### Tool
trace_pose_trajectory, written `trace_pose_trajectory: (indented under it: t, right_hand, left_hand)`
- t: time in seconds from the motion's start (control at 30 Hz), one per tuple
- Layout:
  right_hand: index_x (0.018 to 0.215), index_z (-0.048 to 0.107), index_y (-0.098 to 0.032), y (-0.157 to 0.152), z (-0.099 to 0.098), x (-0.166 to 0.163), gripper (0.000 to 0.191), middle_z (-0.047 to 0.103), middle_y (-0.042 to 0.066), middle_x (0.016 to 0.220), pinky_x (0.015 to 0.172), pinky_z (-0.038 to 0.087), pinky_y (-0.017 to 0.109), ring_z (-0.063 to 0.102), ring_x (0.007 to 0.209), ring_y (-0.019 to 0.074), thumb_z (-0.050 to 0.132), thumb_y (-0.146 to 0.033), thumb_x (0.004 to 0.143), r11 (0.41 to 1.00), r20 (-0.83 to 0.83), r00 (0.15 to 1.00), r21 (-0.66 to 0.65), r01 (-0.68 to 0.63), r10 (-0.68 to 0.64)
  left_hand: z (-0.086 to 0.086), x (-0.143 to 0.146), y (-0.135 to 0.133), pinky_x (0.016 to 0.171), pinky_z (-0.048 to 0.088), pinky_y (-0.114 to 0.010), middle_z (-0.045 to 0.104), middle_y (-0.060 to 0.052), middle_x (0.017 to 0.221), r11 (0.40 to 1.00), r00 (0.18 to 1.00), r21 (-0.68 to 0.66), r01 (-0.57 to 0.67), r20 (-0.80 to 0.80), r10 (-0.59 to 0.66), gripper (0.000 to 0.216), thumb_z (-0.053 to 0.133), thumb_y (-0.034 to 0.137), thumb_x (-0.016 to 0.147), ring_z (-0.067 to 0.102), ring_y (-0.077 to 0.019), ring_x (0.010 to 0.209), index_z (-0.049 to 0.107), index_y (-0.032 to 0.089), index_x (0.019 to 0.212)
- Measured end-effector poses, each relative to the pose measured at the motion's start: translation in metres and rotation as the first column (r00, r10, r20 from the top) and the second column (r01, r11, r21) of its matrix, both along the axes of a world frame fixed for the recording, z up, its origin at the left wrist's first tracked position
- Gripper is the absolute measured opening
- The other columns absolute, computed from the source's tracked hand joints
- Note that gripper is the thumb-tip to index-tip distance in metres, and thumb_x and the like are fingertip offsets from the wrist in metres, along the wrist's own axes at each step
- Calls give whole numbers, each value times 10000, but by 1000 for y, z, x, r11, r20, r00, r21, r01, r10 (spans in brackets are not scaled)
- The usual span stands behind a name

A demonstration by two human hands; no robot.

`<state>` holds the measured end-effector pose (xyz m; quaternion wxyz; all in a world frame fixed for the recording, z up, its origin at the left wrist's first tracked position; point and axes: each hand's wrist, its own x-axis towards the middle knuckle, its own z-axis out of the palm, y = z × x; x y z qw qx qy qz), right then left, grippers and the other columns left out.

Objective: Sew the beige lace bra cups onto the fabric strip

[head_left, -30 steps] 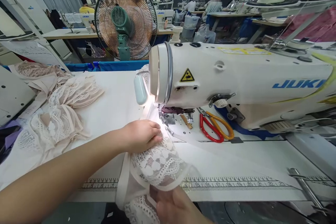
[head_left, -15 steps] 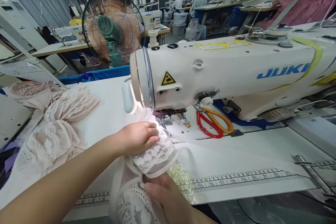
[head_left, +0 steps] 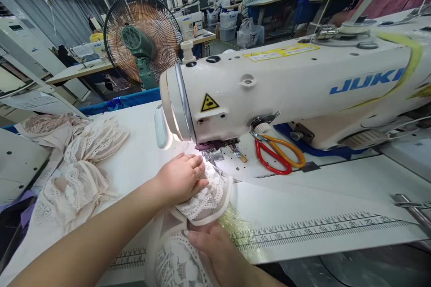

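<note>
My left hand (head_left: 180,178) rests with curled fingers on a piece of pale lace fabric (head_left: 205,197), pressing it down just in front of the presser foot (head_left: 211,156) of a white sewing machine (head_left: 286,85). My right hand (head_left: 218,253) is at the table's near edge, fingers closed on the lower part of the same lace piece, which hangs over the edge. The fingertips of the left hand almost touch the foot under the machine's bright lamp.
Red and orange scissors (head_left: 276,154) lie on the machine bed right of the needle. A heap of lace pieces (head_left: 77,166) lies at the left. A printed ruler (head_left: 323,226) runs along the table front. A standing fan (head_left: 141,40) and other workstations with people are behind.
My view has shifted closer and to the right. The lace piece has been pushed up toward the presser foot, and my right hand has risen into view holding its lower part.
</note>
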<state>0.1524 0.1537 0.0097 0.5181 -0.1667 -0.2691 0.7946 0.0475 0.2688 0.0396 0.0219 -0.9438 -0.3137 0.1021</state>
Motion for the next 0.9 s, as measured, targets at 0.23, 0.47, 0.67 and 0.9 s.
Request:
trace_pose_trajectory:
  t: [0.23, 0.47, 0.67, 0.9]
  right_hand:
    - [1148, 596, -261, 3, 3, 1, 402, 588, 21, 1240, 1119, 165, 380, 412, 1269, 228, 571, -335, 753, 999, 95, 995, 44, -16, 11]
    - [1225, 532, -253, 3, -7, 1, 480, 589, 41, 1213, 1027, 342, 384, 461, 1219, 237, 540, -396, 767, 999, 101, 994, 27, -47, 44]
    - [1106, 614, -224, -6, -7, 1, 387, 656, 59, 1057, 955, 405, 404, 560, 1072, 237, 368, -450, 909, 1000, 222, 975, 21, 10, -14]
    - [1209, 552, -238, 1, -7, 66, 368, 651, 55, 843, 664, 517, 335, 606, 733, 186, 504, -300, 849, 793, 811, 367, 558, -245, -457]
  left_hand:
    - [4, 5, 3, 795, 452, -405, 594, -148, 1068, 992, 995, 108, -65, -63, 72, 492, 377, 499, 896, 546, -288, 963, 637, 140, 1110]
    - [2, 8, -3, 664, 477, -359, 556, -163, 970, 989, 985, 26, -142, -93, 144, 656, 403, 554, 858, 534, -292, 883, 496, 48, 1265]
    - [7, -13, 3, 723, 488, -352, 510, -167, 1151, 991, 992, -80, -105, -76, 99, 712, 600, 527, 770, 525, -298, 1000, 407, 151, 1343]
    - [9, -33, -6, 953, 380, -396, 482, -70, 1309, 992, 995, -124, 37, 96, -25, 323, 546, 162, 794, 498, -233, 1119, 581, 247, 1104]
